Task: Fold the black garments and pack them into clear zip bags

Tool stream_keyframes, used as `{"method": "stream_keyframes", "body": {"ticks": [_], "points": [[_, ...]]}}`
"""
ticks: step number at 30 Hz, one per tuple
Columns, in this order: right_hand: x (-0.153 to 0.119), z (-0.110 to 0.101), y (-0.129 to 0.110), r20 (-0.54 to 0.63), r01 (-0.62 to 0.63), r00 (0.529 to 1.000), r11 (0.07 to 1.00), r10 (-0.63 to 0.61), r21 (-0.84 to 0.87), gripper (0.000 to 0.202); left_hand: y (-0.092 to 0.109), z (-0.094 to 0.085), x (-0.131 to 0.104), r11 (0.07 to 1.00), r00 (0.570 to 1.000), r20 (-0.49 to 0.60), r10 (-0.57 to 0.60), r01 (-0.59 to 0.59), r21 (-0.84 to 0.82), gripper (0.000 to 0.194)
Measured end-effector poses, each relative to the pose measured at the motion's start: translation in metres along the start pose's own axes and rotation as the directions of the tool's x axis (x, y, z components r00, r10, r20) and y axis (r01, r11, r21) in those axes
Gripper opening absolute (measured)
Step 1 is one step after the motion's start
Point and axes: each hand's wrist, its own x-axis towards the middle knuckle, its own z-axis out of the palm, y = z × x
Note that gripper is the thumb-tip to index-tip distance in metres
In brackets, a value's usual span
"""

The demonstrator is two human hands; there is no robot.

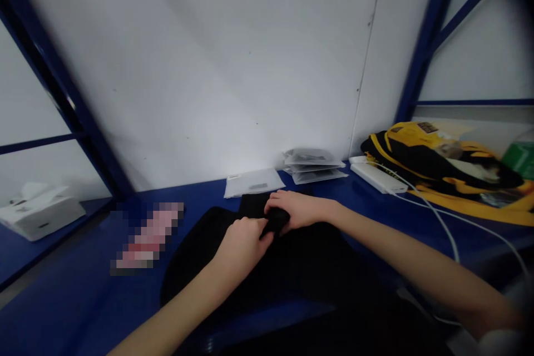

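Note:
A black cloth garment lies spread over the blue table in front of me, its exact kind too dark to make out. Bunched black fabric rises between my two hands near its far edge. My left hand pinches that fabric from the left, thumb and fingers closed on it. From the right, my right hand curls its fingers over the same bunch, almost touching the left. Part of the cloth's near side merges with dark shadow.
Behind the cloth lie a flat clear packet and a stack of packets. At right are a white power bank with cables and a yellow-black bag. A blurred pink item and tissue pack are left.

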Motion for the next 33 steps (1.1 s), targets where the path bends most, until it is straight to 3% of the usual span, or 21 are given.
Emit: {"method": "stream_keyframes", "body": {"ticks": [6, 10, 13, 15, 19, 22, 26, 33], "points": [[0.005, 0.008, 0.001, -0.069, 0.057, 0.995, 0.985, -0.069, -0.165, 0.049, -0.009, -0.041, -0.010, 0.977, 0.981, 0.090, -0.172, 0.158, 0.144, 0.032], [0.008, 0.010, 0.000, -0.090, 0.109, 0.987, 0.971, -0.131, -0.214, 0.041, -0.030, -0.054, 0.005, 0.918, 0.952, 0.058, -0.302, 0.274, 0.289, 0.035], [0.010, 0.008, -0.001, -0.111, 0.150, 0.977, 0.958, -0.182, -0.246, 0.032, -0.056, -0.041, 0.034, 0.927, 0.967, 0.011, -0.254, 0.240, 0.288, 0.033], [0.009, 0.004, 0.000, -0.152, 0.151, 0.971, 0.963, -0.187, -0.224, 0.026, -0.072, -0.025, 0.056, 0.948, 0.988, -0.004, -0.154, 0.149, 0.280, 0.032], [0.001, -0.009, 0.009, -0.334, 0.061, 0.939, 0.995, -0.084, -0.079, 0.021, -0.096, 0.003, 0.093, 0.946, 0.997, -0.012, -0.081, 0.081, 0.314, 0.033], [-0.006, -0.018, 0.022, -0.471, -0.053, 0.879, 0.998, 0.068, 0.046, 0.017, -0.106, 0.014, 0.110, 0.944, 0.998, 0.005, -0.055, 0.050, 0.327, 0.032], [-0.009, -0.022, 0.037, -0.619, -0.145, 0.758, 0.978, 0.206, 0.147, 0.024, -0.110, 0.021, 0.121, 0.933, 0.999, 0.008, -0.039, 0.033, 0.359, 0.024], [-0.010, -0.021, 0.043, -0.790, -0.206, 0.575, 0.972, 0.213, 0.112, 0.045, -0.102, 0.006, 0.117, 0.912, 0.981, -0.191, -0.028, 0.103, 0.397, 0.031]]}}
